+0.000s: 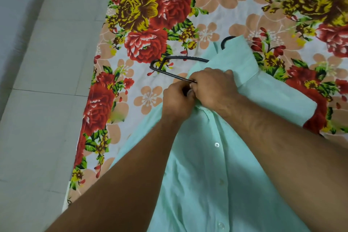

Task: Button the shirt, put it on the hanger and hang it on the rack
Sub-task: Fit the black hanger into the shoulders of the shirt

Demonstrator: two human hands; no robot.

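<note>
Left hand (pixel 177 100) and right hand (pixel 212 86) pinching the mint shirt (pixel 207 175) placket at the collar, dark hanger (pixel 169 73) lying partly inside, floral bedsheet (pixel 169 5) beneath.

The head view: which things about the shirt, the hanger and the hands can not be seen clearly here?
- Top of the placket: covered by the left hand and right hand, so each grip is unclear.
- Hanger: its right side lies under the shirt; only part of the hook shows.
- Shirt hem: cut off by the bottom edge.
- Rack: not in view.
</note>
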